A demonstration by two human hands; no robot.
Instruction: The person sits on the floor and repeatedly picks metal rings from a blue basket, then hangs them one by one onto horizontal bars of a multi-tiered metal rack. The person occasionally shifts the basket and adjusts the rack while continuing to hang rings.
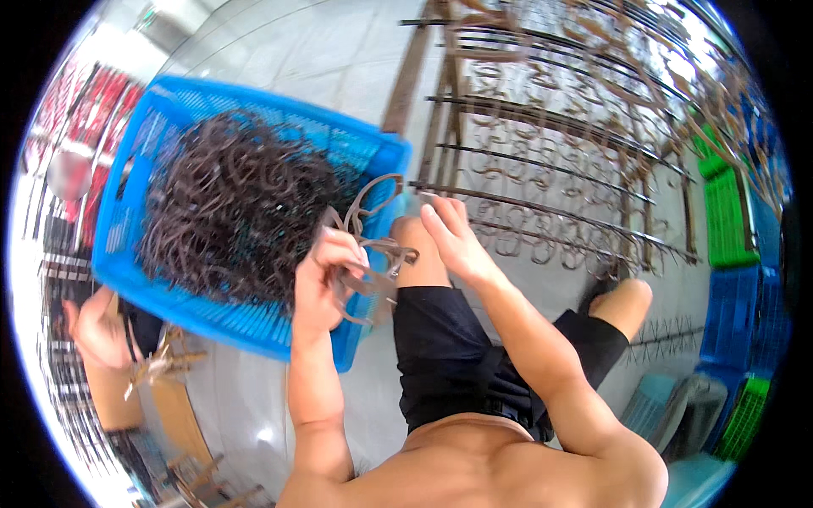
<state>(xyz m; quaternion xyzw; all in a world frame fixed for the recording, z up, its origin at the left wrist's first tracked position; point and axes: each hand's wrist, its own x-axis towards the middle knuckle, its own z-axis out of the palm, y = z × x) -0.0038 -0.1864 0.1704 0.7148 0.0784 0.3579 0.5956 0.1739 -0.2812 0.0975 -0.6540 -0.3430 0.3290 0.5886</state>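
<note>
My left hand [326, 279] grips a small bunch of dark brown curved metal hooks [373, 245], held up beside my knee. Just to their right, my right hand [453, 237] has its fingers stretched toward the rack, and its fingertips touch the upper part of the bunch. A blue plastic crate [127, 279] lies to my left, heaped with many more of the same tangled hooks [229, 220]. Its near corner sits under my left hand. I am seated in black shorts.
A metal rack [550, 144] of horizontal rods hung with several hooks stands in front of me. Green and blue crates [728, 220] are stacked at the right. Another person [102, 339] sits at the lower left holding hooks. The floor is pale tile.
</note>
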